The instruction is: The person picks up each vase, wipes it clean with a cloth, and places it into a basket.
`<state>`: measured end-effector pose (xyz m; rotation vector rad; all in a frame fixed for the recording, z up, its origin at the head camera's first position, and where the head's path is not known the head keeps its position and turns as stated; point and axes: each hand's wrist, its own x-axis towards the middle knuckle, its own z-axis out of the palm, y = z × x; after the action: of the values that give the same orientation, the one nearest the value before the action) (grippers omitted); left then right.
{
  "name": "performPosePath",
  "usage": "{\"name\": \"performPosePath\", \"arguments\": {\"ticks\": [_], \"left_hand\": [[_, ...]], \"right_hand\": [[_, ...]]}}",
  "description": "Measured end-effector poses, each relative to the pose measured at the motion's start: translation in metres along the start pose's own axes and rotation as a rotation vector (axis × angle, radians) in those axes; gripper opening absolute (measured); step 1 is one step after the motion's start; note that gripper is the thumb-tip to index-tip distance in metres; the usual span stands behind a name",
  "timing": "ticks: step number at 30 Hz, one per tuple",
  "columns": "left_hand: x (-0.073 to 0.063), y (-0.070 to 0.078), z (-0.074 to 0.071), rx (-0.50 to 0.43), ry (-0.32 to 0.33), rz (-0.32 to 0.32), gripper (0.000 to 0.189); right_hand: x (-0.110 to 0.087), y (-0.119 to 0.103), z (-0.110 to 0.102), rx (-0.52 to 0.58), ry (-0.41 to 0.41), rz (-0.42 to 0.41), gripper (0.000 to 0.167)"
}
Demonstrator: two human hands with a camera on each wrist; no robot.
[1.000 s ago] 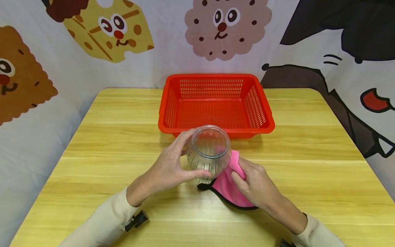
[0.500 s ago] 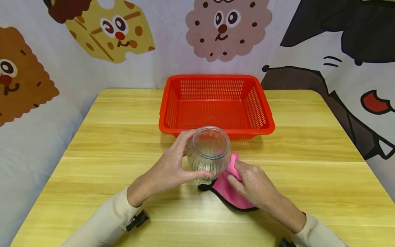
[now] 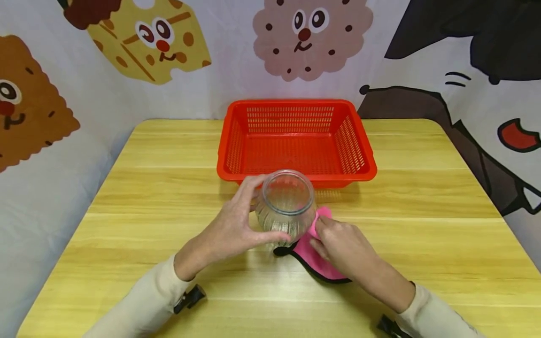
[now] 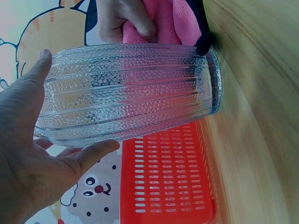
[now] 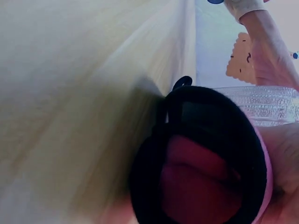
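A clear ribbed glass jar (image 3: 281, 218) stands at mid-table with its round mouth facing up. My left hand (image 3: 230, 230) grips its left side, the thumb across the front and the fingers behind. At the jar's right side, my right hand (image 3: 346, 246) holds a pink cloth (image 3: 314, 258) with black edging, bunched at the glass. The left wrist view shows the dotted glass jar (image 4: 126, 93) beside the pink cloth (image 4: 163, 18). A fold of black-edged cloth (image 5: 201, 177) fills much of the right wrist view and hides some of the right fingers.
Just behind the jar sits a red plastic basket (image 3: 296, 180) with slotted sides. The wooden table (image 3: 148, 202) extends on both sides, and a cartoon-printed curtain (image 3: 232, 61) hangs around its back and sides.
My right hand has shifted slightly up and left along the jar, and the cloth's folds have moved with it. The jar and left hand have stayed nearly in place.
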<state>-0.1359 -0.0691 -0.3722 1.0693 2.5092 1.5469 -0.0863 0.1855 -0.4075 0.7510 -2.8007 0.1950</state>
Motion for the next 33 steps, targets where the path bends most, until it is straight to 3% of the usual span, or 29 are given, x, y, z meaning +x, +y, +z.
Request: {"name": "performPosePath", "arguments": {"ticks": [9,14,21,26,30,33], "left_hand": [[0.002,-0.001,0.0,0.003,0.003,0.016,0.107],[0.001,-0.001,0.0,-0.002,-0.004,-0.001,0.107],[0.001,-0.002,-0.002,0.001,0.002,-0.015,0.105],[0.002,-0.002,-0.002,0.0,0.021,0.024,0.105],[0.001,-0.002,0.0,0.032,0.029,0.045,0.104],[-0.001,-0.002,0.0,0.069,0.012,0.029,0.121]], "right_hand": [[0.004,-0.008,0.004,-0.235,-0.012,-0.076,0.011],[0.006,-0.003,0.007,-0.282,-0.03,-0.116,0.014],[0.001,0.013,0.004,-0.086,-0.064,-0.082,0.032],[-0.005,0.023,-0.004,0.113,-0.112,0.039,0.04],[-0.009,0.026,-0.009,0.227,-0.066,0.136,0.05],[-0.012,0.027,-0.015,0.293,-0.037,0.193,0.052]]}}
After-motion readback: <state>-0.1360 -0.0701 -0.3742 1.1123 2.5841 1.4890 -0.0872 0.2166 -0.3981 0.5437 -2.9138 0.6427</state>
